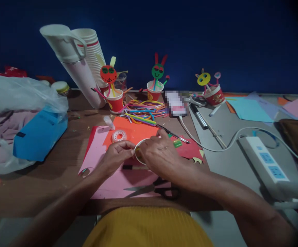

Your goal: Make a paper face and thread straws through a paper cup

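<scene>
A paper cup (pixel 137 155) is tipped with its white rim facing me, low over the coloured paper. My left hand (pixel 117 154) pinches the cup's left rim between thumb and fingers. Across its right side lies my right hand (pixel 158 151), fingers curled round the cup and hiding much of it. Scissors (pixel 152 189) lie on pink paper (pixel 104 187) just below the hands. Behind my left hand, a roll of tape (pixel 119 136) rests on orange paper (pixel 138 128). A black pen (pixel 176 134) lies beyond my right hand, beside a small green item (pixel 177 143).
Three cups with paper-faced figures (pixel 113 101) (pixel 155 91) (pixel 213 95) stand at the back, near pipe cleaners (pixel 146 111). A flask (pixel 83 80) leans by stacked cups (pixel 93 51). A phone (pixel 176 103) has a cable trailing right towards a power strip (pixel 267 161). A plastic bag (pixel 22 92) sits left.
</scene>
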Demonstrator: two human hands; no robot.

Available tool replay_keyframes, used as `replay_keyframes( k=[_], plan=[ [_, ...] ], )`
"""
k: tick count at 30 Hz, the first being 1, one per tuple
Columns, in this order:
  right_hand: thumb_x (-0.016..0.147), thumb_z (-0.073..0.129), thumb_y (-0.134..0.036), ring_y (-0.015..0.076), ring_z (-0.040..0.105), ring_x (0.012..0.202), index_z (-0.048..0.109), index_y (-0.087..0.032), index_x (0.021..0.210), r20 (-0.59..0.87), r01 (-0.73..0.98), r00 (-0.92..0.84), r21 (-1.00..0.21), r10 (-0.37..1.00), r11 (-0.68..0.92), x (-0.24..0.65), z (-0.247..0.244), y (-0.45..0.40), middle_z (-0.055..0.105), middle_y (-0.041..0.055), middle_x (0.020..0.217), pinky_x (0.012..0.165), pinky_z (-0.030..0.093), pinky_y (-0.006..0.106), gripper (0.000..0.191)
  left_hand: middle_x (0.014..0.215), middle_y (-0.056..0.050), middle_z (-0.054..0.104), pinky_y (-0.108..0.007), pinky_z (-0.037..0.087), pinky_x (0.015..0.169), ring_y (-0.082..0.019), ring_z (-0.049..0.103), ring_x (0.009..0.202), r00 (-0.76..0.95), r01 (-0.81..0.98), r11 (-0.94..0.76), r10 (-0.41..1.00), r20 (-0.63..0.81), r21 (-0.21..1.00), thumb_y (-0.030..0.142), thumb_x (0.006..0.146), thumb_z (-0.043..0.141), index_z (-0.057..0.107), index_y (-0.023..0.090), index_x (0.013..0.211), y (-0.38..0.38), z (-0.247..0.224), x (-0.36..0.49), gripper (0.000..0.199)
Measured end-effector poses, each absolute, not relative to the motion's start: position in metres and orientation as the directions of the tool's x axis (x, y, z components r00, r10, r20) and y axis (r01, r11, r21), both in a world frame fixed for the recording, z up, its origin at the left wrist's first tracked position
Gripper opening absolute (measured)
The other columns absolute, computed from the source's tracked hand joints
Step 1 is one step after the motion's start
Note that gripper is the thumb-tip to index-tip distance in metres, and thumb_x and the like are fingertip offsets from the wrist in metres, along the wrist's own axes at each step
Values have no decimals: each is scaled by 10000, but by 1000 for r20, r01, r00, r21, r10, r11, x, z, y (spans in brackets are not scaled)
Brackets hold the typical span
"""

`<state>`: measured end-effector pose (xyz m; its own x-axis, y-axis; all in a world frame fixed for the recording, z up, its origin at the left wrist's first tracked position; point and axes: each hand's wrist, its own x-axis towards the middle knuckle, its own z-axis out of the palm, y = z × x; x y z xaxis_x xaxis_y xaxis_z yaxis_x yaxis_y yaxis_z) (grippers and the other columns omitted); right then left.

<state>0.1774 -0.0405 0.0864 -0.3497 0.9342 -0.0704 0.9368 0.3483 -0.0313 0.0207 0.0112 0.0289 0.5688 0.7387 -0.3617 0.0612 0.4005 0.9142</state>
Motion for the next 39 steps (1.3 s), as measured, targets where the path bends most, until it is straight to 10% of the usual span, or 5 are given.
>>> replay_keyframes(
  k=[7,19,39],
  plan=[
    [827,487,-75,206,608,663,660,-142,770,-21,941,-337,-21,941,337,187,96,-46,703,86,725,811,295,387,194,730,-9,662,-253,494,657,-131,616,657,531,99,300,790,-305,949,265,691,681,636,137,844,13,29,19,205],
    [814,536,-78,220,605,735,658,-188,786,52,927,-369,-57,928,372,193,101,-49,680,43,726,886,254,413,166,839,-53,635,-262,486,710,-141,602,780,524,205,-533,768,368,821,171,797,630,652,152,852,5,50,22,63],
    [870,527,-165,175,562,687,637,-198,851,165,917,-374,-81,913,390,200,94,-51,658,10,707,914,231,377,116,758,-42,619,-244,460,668,-137,573,718,623,284,-717,643,446,637,194,895,494,586,164,775,9,51,23,154]
  ],
)
